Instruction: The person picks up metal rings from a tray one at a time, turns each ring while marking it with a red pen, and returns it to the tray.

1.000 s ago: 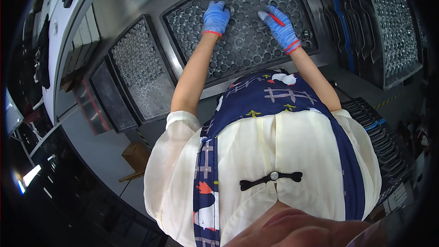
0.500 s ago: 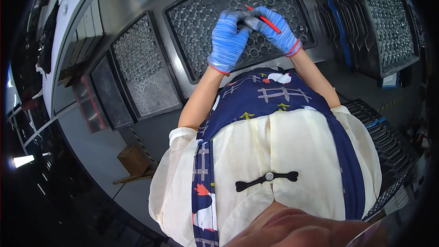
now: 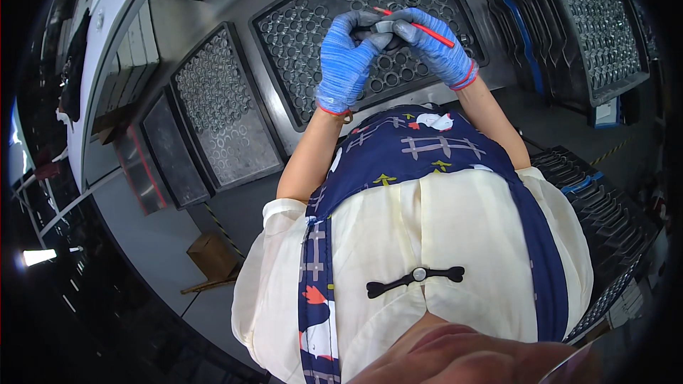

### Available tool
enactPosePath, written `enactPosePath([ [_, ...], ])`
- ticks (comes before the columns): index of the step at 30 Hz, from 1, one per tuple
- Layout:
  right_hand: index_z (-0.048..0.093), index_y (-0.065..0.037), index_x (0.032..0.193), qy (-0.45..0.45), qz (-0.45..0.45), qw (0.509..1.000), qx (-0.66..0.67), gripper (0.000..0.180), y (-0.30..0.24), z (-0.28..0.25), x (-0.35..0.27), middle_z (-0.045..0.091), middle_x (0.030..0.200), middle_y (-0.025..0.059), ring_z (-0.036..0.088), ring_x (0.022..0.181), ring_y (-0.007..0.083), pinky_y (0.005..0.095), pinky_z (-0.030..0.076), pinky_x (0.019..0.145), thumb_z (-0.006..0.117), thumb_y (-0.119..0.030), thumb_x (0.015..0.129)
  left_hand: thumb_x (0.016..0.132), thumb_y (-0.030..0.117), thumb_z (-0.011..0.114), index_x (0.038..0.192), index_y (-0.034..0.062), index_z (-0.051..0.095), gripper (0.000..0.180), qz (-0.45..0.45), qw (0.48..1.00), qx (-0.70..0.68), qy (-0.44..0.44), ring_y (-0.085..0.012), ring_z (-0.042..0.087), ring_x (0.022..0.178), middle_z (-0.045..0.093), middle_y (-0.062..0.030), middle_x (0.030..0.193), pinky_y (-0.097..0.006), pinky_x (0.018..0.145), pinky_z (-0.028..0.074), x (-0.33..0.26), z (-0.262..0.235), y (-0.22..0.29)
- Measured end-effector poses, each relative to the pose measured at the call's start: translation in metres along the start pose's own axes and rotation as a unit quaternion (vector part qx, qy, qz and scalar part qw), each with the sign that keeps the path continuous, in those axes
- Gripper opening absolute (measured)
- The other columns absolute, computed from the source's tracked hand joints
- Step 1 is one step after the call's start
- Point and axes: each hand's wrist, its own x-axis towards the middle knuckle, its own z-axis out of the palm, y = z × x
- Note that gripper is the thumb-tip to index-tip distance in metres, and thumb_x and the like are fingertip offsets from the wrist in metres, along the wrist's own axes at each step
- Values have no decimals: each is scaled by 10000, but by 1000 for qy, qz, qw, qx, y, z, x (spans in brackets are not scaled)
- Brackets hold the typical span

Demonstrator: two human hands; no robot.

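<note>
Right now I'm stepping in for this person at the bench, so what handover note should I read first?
Left hand: blue glove, shut on one side of a small grey part, held above the middle tray.
Right hand: blue glove, on the part's other side, with a thin red stick in its grip.
Things: the middle tray of ring-shaped pieces lies under both hands; a second filled tray sits to the left, darker trays to the right.
Done: one part lifted.
Left: what the stick does to it cannot be told.
</note>
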Motion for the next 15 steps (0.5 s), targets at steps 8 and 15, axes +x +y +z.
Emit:
enactPosePath([
  [8, 599, -17, 1090, 5, -36, 998, -47, 264, 2, 3, 2, 634, 966, 50, 581, 929, 114, 256, 458, 828, 564, -204, 906, 744, -11, 683, 1028, 0, 566, 307, 79, 989, 124, 0, -142, 594, 826, 575, -85, 957, -257, 746, 509, 1, -5, -2],
  [15, 611, -26, 1080, 8, -22, 995, -102, 247, -9, 6, 5, 633, 966, 47, 576, 926, 109, 247, 458, 816, 573, -188, 898, 754, -21, 681, 1073, -18, 541, 348, 200, 929, 310, -1, -132, 590, 853, 600, -87, 953, -257, 792, 496, 5, -6, 1],
])
